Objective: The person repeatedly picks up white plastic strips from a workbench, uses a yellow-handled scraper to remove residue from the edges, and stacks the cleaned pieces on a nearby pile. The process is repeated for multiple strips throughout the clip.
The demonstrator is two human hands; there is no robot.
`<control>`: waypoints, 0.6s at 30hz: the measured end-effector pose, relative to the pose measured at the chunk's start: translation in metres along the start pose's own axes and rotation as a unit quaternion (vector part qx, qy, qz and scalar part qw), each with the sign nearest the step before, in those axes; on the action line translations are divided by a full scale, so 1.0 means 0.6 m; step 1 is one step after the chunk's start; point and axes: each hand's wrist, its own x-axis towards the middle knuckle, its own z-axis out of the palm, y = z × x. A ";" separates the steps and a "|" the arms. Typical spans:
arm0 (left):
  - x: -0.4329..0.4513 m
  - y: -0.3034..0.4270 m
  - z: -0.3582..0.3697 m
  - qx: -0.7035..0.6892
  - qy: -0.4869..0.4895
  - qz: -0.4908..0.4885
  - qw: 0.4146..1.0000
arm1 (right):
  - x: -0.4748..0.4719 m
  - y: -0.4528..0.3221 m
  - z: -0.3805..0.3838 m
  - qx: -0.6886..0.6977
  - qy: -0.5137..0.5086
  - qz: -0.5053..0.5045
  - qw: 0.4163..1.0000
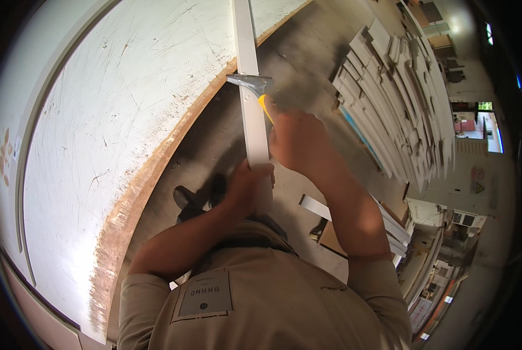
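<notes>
A long, narrow white board [253,118] extends from near my waist out over the edge of a worn white tabletop. My left hand [248,186] grips its near end from the side, fingers wrapped around it. In my right hand [298,135] is a scraper [252,82] with a yellow handle and a wide grey metal head. The scraper's head lies across the board, touching or very close to its surface, just off the table's edge. Most of the handle is hidden inside my fist.
The scratched white tabletop [125,87] fills the left, its brown edge chipped. A large stack of white boards [387,100] stands on the floor to the right. More white strips [315,206] lie near my right elbow. Shelving [435,297] shows at lower right.
</notes>
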 end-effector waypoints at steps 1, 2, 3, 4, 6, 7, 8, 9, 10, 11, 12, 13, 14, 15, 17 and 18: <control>-0.005 -0.002 -0.003 0.006 0.001 -0.005 1.000 | 0.021 -0.004 -0.001 -0.001 0.010 0.006 1.000; -0.011 -0.003 -0.006 0.004 -0.002 -0.001 1.000 | 0.043 -0.006 -0.005 -0.004 0.019 0.017 1.000; -0.019 -0.005 -0.009 0.001 -0.005 0.002 1.000 | 0.066 -0.005 -0.011 -0.006 0.025 0.006 1.000; -0.027 -0.006 -0.012 -0.001 -0.008 0.004 1.000 | 0.090 -0.005 -0.019 -0.009 0.026 0.000 1.000; -0.043 -0.006 -0.020 0.009 0.001 -0.001 1.000 | 0.131 -0.011 -0.035 -0.001 0.029 0.000 1.000; -0.050 -0.005 -0.024 0.009 0.000 0.007 1.000 | 0.150 -0.015 -0.046 0.008 0.033 0.006 0.999; -0.057 -0.004 -0.027 0.016 0.013 0.000 1.000 | 0.170 -0.019 -0.059 0.017 0.039 0.011 0.999; -0.064 -0.001 -0.031 0.018 0.019 0.003 1.000 | 0.191 -0.025 -0.073 0.022 0.015 0.034 0.999; -0.071 0.003 -0.035 0.020 0.024 0.005 1.000 | 0.213 -0.030 -0.087 0.027 -0.007 0.058 0.998; -0.077 0.008 -0.040 0.025 0.030 0.001 0.999 | 0.234 -0.036 -0.101 0.034 -0.026 0.072 0.996; -0.086 0.015 -0.047 0.030 0.037 -0.002 0.999 | 0.255 -0.042 -0.111 0.018 -0.036 0.087 0.995; -0.094 0.023 -0.055 0.034 0.044 -0.006 0.998 | 0.276 -0.047 -0.118 0.005 -0.045 0.093 0.995; -0.106 0.032 -0.068 0.052 0.046 -0.015 0.997 | 0.296 -0.050 -0.122 -0.007 -0.056 0.100 0.993; -0.120 0.039 -0.080 0.060 0.053 -0.005 0.997 | 0.315 -0.051 -0.125 -0.006 -0.041 0.101 0.994; -0.150 0.051 -0.109 0.080 0.032 -0.015 0.996 | 0.349 -0.046 -0.126 -0.004 -0.019 0.104 0.994; -0.166 0.053 -0.121 0.084 0.039 -0.015 0.996 | 0.366 -0.043 -0.124 0.001 0.007 0.098 0.995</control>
